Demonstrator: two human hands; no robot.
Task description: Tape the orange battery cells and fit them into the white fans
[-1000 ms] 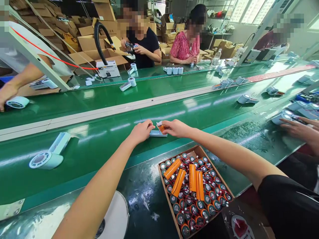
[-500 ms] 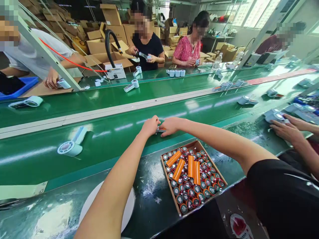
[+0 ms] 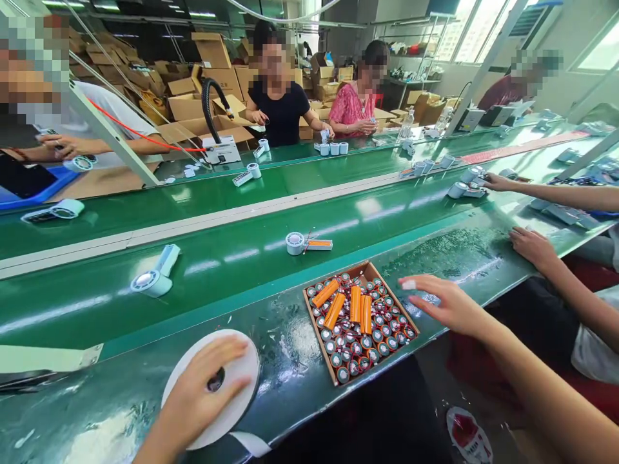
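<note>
My left hand [image 3: 206, 380] hovers over or rests on a white roll [image 3: 225, 422], perhaps tape, its fingers apart; whether it touches is unclear. Right of the battery box, my right hand [image 3: 447, 303] is in the air with spread fingers and a small white piece on one fingertip. A cardboard box [image 3: 324, 357] between the hands holds many upright battery cells with red and black wires. Several orange batteries [image 3: 355, 304] lie across their tops. On the green belt ahead lies a pale blue handheld fan [image 3: 295, 243], an orange battery in its open handle.
Another pale fan [image 3: 153, 282] lies on the belt at left. A co-worker's hand [image 3: 500, 183] touches fans on the right, and their other hand [image 3: 532, 248] rests on the table edge. A pale divider [image 3: 242, 201] runs between the belts; people work opposite.
Both hands have left the fan on the belt. My left hand came back to the white roll, my right moved back beside the box. The co-worker at right reached out to the belt.
</note>
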